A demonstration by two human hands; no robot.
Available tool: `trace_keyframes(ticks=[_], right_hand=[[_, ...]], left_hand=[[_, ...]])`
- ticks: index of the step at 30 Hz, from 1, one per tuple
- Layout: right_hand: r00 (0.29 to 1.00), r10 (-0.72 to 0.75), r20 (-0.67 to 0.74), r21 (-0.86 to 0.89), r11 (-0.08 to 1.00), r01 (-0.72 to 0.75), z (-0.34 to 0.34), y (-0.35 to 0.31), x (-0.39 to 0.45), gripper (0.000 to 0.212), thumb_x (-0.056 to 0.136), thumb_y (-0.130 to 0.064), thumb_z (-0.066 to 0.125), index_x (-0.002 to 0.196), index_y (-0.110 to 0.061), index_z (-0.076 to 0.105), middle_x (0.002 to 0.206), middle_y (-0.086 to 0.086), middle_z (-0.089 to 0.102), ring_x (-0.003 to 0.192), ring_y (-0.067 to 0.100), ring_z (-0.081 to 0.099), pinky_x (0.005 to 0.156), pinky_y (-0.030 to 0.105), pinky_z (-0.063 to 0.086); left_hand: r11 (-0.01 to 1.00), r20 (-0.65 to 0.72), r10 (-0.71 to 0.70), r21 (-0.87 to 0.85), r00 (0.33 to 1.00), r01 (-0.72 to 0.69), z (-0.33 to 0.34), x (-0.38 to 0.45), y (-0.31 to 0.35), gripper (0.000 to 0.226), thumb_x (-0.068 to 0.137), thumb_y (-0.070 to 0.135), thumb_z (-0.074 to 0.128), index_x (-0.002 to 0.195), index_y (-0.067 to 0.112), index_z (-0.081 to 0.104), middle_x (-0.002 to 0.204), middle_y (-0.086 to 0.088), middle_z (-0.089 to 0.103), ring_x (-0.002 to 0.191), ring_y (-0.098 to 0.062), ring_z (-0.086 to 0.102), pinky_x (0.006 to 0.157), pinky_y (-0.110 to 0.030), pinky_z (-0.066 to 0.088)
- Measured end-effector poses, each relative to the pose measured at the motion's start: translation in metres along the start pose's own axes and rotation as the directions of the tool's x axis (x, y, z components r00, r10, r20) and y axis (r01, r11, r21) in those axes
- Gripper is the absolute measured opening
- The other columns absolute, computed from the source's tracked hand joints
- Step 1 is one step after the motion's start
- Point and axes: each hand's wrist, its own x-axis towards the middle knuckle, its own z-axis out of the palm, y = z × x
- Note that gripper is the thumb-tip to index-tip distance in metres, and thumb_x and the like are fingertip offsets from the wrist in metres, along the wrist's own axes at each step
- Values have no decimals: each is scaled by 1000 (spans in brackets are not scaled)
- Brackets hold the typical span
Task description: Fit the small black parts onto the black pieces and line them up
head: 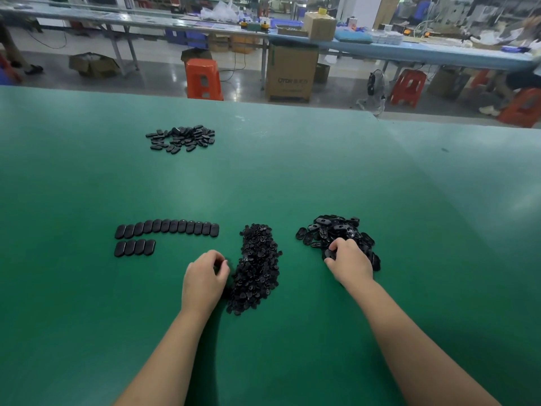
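On a green bench, the left hand sits low in the middle of the frame, at the left edge of a long heap of small black parts. Its fingers are curled in with the tips drawn toward the thumb, and something dark shows between them, though whether the grip actually pinches a part cannot be told. The right hand lies to the lower right of centre, on the near side of a looser heap of larger black pieces; its fingers are bent down into the heap and its grip is closed round one oval black piece at the fingertips. Left of centre, finished pieces lie side by side in two rows: a long upper row touching edge to edge, and just below it a short row of four under the long row's left end. Both rows are well apart from the two heaps. In the upper left part of the bench lies a separate scattered pile of black ovals, far from both hands. Beyond the far edge of the bench, at the top of the frame, stand an orange stool, a large cardboard box and long worktables loaded with boxes and bags.
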Motion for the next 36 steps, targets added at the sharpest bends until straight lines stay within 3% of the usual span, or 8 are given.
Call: trace_keyframes(ticks=[4,7,11,13,16,24,28,36], right_hand=[[997,-49,-53,154,986,56,-2,-4,-1,9,96,-29,63,99,-24,56,99,-6,60,83,18,59,68,30,45],[994,-66,-84,423,901,95,-6,-9,-3,11,95,-25,66,99,-21,56,87,-8,60,77,16,60,63,28,46],[1000,-12,-21,826,564,24,-1,-23,-18,21,98,-10,62,118,-18,60,99,8,66,67,14,67,63,23,57],[999,-3,44,908,416,-38,8,-30,-27,19,100,-4,58,116,-13,63,97,12,71,69,13,71,65,21,59],[994,5,114,947,302,-110,27,-38,-38,12,101,-1,55,109,-6,63,96,13,74,74,16,76,67,22,61],[998,-7,66,936,346,-59,53,-41,-45,10,105,-10,50,109,-14,58,96,7,76,76,21,76,68,29,62],[1000,-18,12,911,412,-4,55,-39,-49,17,106,-13,49,106,-26,58,92,1,75,72,18,75,68,27,62],[999,-35,-33,892,449,46,56,-38,-54,24,105,-12,52,110,-33,62,89,-4,74,70,13,72,69,28,61]], left_hand=[[998,-23,-8,-59,1000,7,0,1,-2,13,97,15,62,107,13,71,99,4,71,88,-14,64,85,-36,53],[977,-24,-94,-192,995,88,-2,3,-4,20,97,14,63,114,14,73,104,4,73,92,-10,65,86,-26,51],[943,16,-169,-289,986,166,-4,4,-5,24,95,11,64,114,23,72,97,11,72,84,-1,64,75,-15,47],[927,27,-191,-324,981,190,-5,5,-4,27,93,11,65,113,28,70,91,14,70,82,2,63,69,-11,43],[908,23,-211,-366,977,204,-6,6,-3,25,92,12,67,109,30,70,91,15,70,85,1,63,71,-14,45],[886,5,-249,-403,968,230,-4,8,-5,17,90,18,71,86,33,67,80,14,70,75,2,64,67,-21,49],[889,7,-241,-400,970,224,-4,7,-6,19,90,17,72,85,36,67,78,19,70,75,2,64,67,-21,50],[897,5,-234,-385,972,218,-4,6,-7,20,89,16,72,83,36,69,76,16,71,75,-9,67,68,-28,56]])
